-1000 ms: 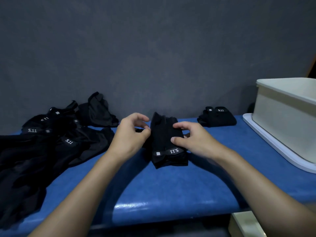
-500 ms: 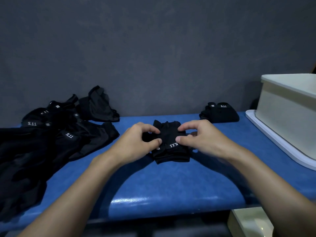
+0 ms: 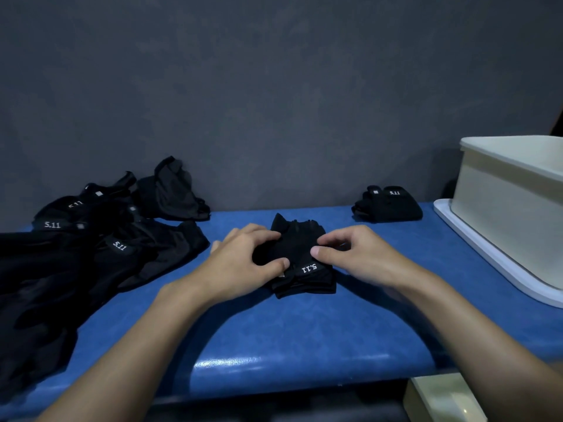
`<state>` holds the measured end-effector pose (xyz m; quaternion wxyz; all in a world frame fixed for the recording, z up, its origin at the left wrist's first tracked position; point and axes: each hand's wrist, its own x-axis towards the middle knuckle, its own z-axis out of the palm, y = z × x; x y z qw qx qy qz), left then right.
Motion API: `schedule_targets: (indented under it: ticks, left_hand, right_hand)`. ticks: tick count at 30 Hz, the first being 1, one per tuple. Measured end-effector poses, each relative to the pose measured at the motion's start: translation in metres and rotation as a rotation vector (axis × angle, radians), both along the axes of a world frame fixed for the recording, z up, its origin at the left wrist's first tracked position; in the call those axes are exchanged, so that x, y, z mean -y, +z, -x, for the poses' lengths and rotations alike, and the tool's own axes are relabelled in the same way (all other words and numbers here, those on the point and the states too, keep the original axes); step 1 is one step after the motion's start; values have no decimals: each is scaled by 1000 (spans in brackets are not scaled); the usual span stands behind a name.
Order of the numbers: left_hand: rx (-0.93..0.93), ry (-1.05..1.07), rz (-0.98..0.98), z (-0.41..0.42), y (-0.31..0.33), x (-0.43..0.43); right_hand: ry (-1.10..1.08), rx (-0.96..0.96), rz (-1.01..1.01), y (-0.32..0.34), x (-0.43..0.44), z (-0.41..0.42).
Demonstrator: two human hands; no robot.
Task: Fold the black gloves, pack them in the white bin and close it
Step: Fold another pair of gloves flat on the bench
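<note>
A black glove (image 3: 300, 260) with a white 5.11 label lies folded on the blue bench, in the middle. My left hand (image 3: 243, 263) grips its left side, thumb pressed on the near part. My right hand (image 3: 353, 254) pinches its right side between thumb and fingers. A folded black pair (image 3: 388, 205) rests at the back right by the wall. A heap of unfolded black gloves (image 3: 91, 248) covers the bench's left end. The white bin (image 3: 515, 208) stands open at the right, on its white lid (image 3: 475, 254).
The blue padded bench (image 3: 304, 330) runs across the view against a dark grey wall (image 3: 274, 102). Its front edge is close to me. A pale box corner (image 3: 441, 397) shows below the bench at the lower right.
The glove's far half has been folded down toward me, leaving it shorter and thicker. Both hands have closed in on it from the sides and now press it.
</note>
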<state>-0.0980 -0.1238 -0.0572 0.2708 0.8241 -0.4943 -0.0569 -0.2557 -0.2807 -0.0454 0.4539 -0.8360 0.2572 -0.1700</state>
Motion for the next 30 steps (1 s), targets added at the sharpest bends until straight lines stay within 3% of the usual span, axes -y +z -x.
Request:
schedule_targets:
  ticks: [4, 9, 15, 18, 20, 25, 30]
  left_hand:
    - [12, 7, 35, 2, 6, 0]
    - [20, -14, 28, 5, 5, 1]
    - [-26, -15, -10, 2, 0, 2]
    - [-106, -19, 35, -4, 1, 0]
    - [-148, -14, 96, -11, 5, -6]
    - [-155, -2, 94, -25, 11, -21]
    - [-164, -21, 82, -22, 5, -21]
  right_hand:
    - [11, 11, 16, 6, -5, 2]
    - [18, -71, 209, 7, -7, 5]
    - [57, -131, 131, 3, -3, 6]
    - [30, -160, 234, -2, 0, 3]
    - [54, -94, 373, -2, 0, 4]
    - [282, -43, 469, 2, -9, 9]
    - [242, 115, 386, 0, -5, 8]
